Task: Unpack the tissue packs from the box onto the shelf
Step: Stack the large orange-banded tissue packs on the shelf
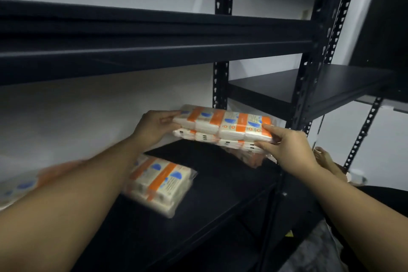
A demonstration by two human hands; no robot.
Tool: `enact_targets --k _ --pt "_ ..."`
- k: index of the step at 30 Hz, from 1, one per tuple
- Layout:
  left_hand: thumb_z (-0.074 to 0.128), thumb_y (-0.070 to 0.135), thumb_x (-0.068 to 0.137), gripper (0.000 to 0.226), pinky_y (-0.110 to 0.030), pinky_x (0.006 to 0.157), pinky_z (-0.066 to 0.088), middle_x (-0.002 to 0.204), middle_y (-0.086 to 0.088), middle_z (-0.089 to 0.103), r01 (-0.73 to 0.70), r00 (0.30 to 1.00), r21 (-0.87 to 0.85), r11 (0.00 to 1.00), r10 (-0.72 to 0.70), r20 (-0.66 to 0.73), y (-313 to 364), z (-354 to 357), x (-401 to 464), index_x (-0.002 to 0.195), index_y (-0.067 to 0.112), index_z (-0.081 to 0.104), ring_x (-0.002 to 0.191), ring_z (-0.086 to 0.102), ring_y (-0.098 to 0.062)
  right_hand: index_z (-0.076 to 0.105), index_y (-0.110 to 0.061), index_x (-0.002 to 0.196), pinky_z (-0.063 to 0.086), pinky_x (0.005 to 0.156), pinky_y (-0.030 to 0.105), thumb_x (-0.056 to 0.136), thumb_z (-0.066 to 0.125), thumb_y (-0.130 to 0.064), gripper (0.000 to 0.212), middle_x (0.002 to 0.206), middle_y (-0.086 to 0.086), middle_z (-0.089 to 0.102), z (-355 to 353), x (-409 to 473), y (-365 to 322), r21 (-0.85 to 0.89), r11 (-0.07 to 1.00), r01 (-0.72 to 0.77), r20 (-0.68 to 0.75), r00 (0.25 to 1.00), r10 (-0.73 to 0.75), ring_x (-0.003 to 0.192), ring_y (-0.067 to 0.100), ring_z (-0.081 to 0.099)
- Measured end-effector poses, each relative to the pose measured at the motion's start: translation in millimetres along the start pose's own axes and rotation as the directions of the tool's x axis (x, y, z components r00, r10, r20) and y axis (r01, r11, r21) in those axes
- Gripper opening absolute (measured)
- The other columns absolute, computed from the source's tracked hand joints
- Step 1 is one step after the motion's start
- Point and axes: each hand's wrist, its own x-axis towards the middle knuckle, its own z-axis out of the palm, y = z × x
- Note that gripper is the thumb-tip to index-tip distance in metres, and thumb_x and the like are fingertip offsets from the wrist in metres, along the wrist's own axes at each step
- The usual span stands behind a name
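I see both hands on one tissue pack (pixel 223 125), a clear-wrapped bundle with orange bands and blue marks, held just above the black shelf (pixel 220 181) near its back right corner. My left hand (pixel 154 128) grips the pack's left end, fingers curled round its edge. My right hand (pixel 287 150) pinches the pack's right end, thumb on top and fingers underneath. The loose end of the wrapper hangs below the pack and seems to touch the shelf. A second pack (pixel 161 185) lies flat on the shelf near its middle, blurred and partly behind my left forearm. A third pack (pixel 19 185), very blurred, lies toward the shelf's left edge. A black upright post (pixel 304 86) stands at the shelf's right front corner.
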Motion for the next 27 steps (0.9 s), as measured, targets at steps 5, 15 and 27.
enact_targets --k 5,15,27 --pt "0.082 0.023 0.087 0.041 -0.021 0.099 0.051 0.114 0.021 0.072 -0.046 0.999 0.096 0.994 0.047 -0.011 -20 38 78 0.123 0.04 0.07 0.108 0.067 0.002 0.066 -0.018 0.137 0.058 0.096 0.038 0.082 0.086 -0.034 0.061 0.12 0.007 0.074 25 20 15 0.0 1.0 0.011 -0.131 0.991 -0.011 0.101 0.019 0.071" --pt "0.077 0.005 0.09 0.039 -0.005 0.084 0.05 0.113 0.01 0.07 -0.025 0.995 0.189 0.982 0.043 -0.095 -54 105 139 0.128 0.014 0.072 0.099 0.067 -0.006 0.071 -0.017 0.13 0.059 0.085 0.04 0.084 0.083 -0.034 0.051 0.108 0.006 0.075 60 27 41 -0.084 0.995 0.045 -0.19 0.98 -0.06 0.092 0.029 0.072" --pt "0.082 0.03 0.086 0.023 -0.033 0.07 0.055 0.086 0.002 0.068 0.139 0.963 0.5 0.855 0.001 -0.27 -52 119 151 0.094 0.015 0.067 0.078 0.065 -0.02 0.061 -0.019 0.144 0.057 0.095 0.04 0.089 0.078 -0.039 0.061 0.125 0.006 0.07 67 25 37 -0.088 0.995 0.057 -0.154 0.986 -0.07 0.108 0.029 0.068"
